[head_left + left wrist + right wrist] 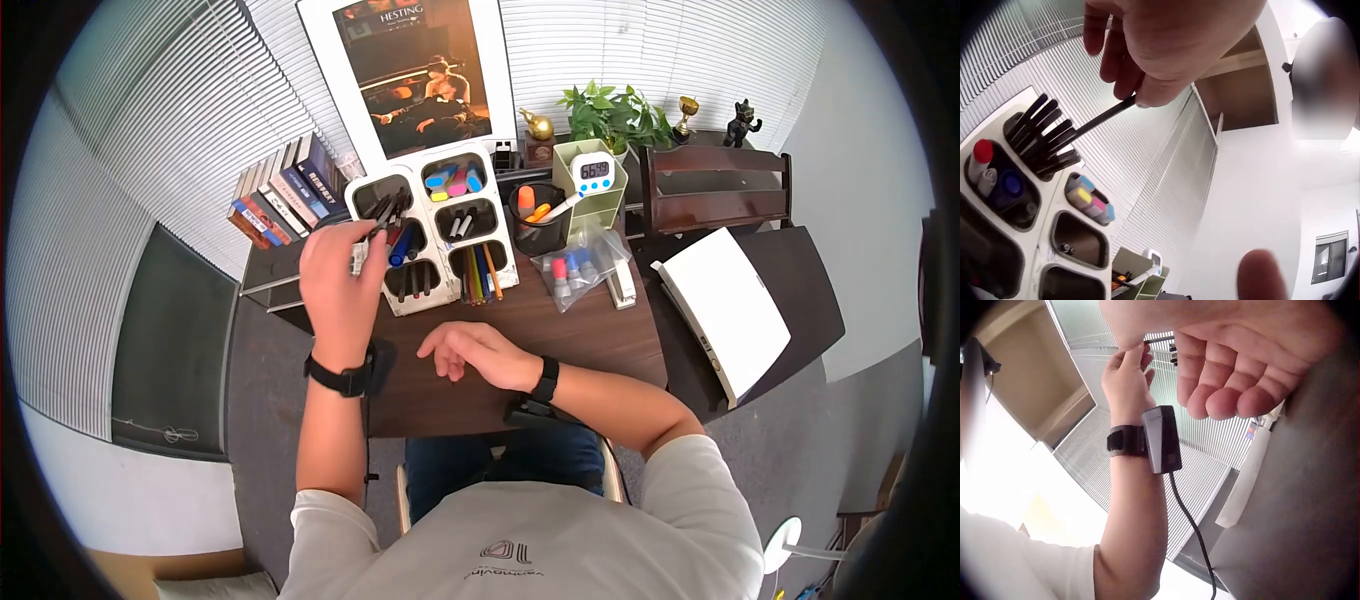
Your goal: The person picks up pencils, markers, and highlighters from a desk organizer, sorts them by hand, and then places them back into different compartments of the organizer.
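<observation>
My left hand [340,285] is over the left side of a white desk organizer [1041,247]. Between its thumb and fingers it pinches one end of a slim black pen [1107,117]. The pen's other end reaches the back-left compartment, among several black pens [1035,128]. The neighbouring compartment contains a red-capped marker [982,159] and a blue-capped marker [1010,184]. Palm turned inward, my right hand [485,355] is held near the front of the brown table [430,410], fingers loosely bent and holding nothing.
Highlighters [455,180] and pencils [480,275] fill other organizer compartments. To the right are a black mesh cup [538,236], a green holder [605,205] with a timer [593,173], a clear bag of bottles [570,275] and a stapler [621,285]. Books [285,195] stand at the left.
</observation>
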### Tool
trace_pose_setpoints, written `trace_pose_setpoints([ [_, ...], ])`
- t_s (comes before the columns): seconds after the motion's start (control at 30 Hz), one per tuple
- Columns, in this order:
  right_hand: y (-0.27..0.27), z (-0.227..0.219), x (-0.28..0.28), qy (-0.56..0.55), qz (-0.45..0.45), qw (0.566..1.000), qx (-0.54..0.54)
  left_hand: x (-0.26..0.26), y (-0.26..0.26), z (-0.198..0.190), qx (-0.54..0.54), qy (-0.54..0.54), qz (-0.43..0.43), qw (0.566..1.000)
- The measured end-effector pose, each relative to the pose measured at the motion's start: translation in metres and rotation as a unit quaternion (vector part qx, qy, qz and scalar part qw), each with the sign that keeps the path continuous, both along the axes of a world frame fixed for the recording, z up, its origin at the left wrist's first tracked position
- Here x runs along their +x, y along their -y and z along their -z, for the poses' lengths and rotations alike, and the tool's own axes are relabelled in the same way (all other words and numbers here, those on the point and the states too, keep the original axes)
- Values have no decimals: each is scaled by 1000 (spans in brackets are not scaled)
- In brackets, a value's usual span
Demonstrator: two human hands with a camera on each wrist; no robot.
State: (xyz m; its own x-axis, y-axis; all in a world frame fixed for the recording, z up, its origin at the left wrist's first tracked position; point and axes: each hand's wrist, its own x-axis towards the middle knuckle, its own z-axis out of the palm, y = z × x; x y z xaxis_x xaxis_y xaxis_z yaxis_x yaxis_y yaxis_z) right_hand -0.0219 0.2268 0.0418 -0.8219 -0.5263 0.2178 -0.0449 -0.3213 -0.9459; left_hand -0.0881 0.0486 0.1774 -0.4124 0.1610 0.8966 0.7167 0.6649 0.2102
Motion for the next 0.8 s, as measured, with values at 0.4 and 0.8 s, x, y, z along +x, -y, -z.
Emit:
trace_pose_setpoints([
  [0.4, 0, -1, 2, 0, -17, 1000, 20, -54, -2, -3, -222, 166, 71, 958],
  [0.8, 1, -4, 3, 1, -11, 1000, 22, -76, -3, -16, -243, 264, 98, 928],
])
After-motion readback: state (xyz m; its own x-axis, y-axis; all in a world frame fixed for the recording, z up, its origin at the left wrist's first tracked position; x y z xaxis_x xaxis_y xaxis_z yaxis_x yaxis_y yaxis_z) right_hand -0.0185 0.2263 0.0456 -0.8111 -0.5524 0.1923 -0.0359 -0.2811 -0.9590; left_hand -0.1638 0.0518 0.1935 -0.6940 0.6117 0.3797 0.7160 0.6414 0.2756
